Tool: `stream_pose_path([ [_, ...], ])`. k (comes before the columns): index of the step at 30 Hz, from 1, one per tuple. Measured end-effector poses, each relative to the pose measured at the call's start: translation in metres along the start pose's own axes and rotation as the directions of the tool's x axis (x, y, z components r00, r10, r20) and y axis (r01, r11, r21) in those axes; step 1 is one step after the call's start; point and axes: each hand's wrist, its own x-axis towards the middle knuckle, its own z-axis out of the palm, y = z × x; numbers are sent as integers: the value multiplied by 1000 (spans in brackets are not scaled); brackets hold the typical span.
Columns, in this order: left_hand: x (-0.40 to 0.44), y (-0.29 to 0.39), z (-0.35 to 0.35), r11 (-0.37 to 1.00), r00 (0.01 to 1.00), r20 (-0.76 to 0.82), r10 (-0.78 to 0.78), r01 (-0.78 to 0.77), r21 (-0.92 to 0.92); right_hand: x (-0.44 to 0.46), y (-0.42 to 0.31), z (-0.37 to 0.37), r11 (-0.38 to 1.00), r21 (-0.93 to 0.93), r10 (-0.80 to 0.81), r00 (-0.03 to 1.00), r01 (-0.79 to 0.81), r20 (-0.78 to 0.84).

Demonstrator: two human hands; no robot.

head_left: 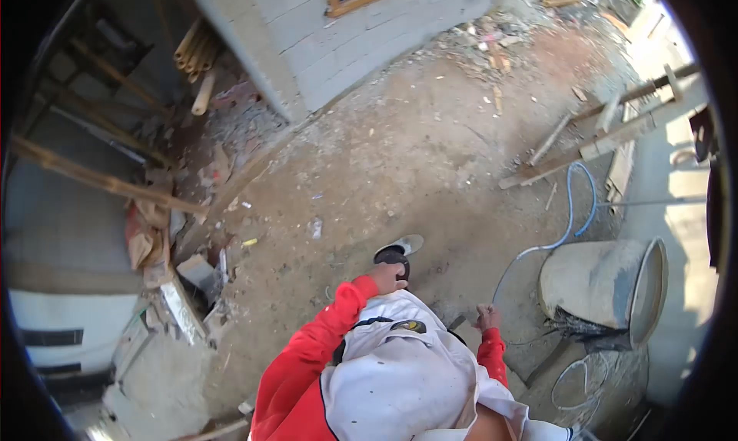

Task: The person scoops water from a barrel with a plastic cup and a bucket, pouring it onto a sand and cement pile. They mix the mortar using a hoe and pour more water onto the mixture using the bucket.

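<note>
My left hand [388,277], at the end of a red sleeve, is held in front of my body with its fingers curled. Whatever it may grip is hidden. Just past it show a dark shoe [394,261] and a pale grey rounded shape [412,244] on the ground. My right hand [487,316] hangs low at my right side, fingers bent closed. A thin blue-grey hose [530,251] runs down behind or up to that hand; I cannot tell whether it is held. A white garment [400,372] covers my front.
A large drum [588,283] lies tilted on the right. Wooden planks [600,145] stand behind it. A grey block wall [346,49] rises ahead, with bamboo poles [201,53] beside it. Rubble and broken boards [181,302] line the left of the dirt floor [346,179].
</note>
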Motion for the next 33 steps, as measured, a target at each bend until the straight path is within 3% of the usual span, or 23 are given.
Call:
stream_pose_path([
  [2,30,-38,5,995,998,51,-34,39,-90,-1,-38,2,992,-53,-120,978,113,-169],
  [3,44,-20,-16,998,1000,9,21,-20,-66,-7,-51,6,995,-45,-101,950,92,-297],
  [5,102,-37,-25,995,991,109,83,-75,-70,-8,-44,13,997,-69,-59,859,28,-509],
  [6,131,-41,-33,991,982,140,129,-125,-42,-22,-30,15,999,36,25,788,-4,-615],
  [8,190,-26,-56,974,950,223,217,-225,9,-29,-11,26,968,-173,40,788,-184,-614],
  [10,234,8,-82,968,934,256,248,-252,-18,-42,34,36,970,-124,69,731,-207,-679],
  [11,262,15,-89,950,911,306,277,-307,53,-52,51,43,967,-137,59,715,-213,-696],
  [13,309,45,-101,887,855,400,331,-426,179,-91,50,68,901,250,422,584,-354,-693],
  [14,334,64,-103,816,821,444,358,-506,278,-102,63,82,884,319,463,542,-342,-702],
  [15,363,78,-97,820,790,472,392,-532,209,-108,95,104,882,286,460,557,-373,-692],
  [17,398,134,-81,783,715,544,439,-601,158,-92,148,159,846,363,524,493,-390,-694],
  [19,418,194,-49,757,638,615,464,-646,98,-69,184,208,618,46,637,466,-785,-614],
  [21,425,244,-13,746,593,588,550,-665,-26,-96,73,189,414,654,910,307,-633,-278],
  [23,421,286,29,704,491,646,584,-703,-101,-23,133,207,636,196,771,608,-746,-190],
  [24,417,302,55,687,428,674,602,-708,-164,-6,122,201,560,457,828,448,-691,-337],
  [26,414,316,112,716,362,751,552,-668,-204,17,106,156,517,662,832,499,-542,-241],
  [28,402,327,161,754,287,866,409,-641,-144,67,121,107,664,496,745,439,-560,-502],
  [29,398,330,191,605,107,893,438,-770,-204,71,123,70,715,524,697,413,-463,-586],
  [30,402,336,204,445,-47,902,429,-858,-257,79,118,22,773,521,634,400,-362,-662],
  [31,397,357,214,447,-30,905,423,-863,-237,71,100,-19,798,602,577,255,25,-776],
  [33,377,404,231,444,-186,887,422,-810,-382,24,50,-105,796,552,520,187,248,-834],
])
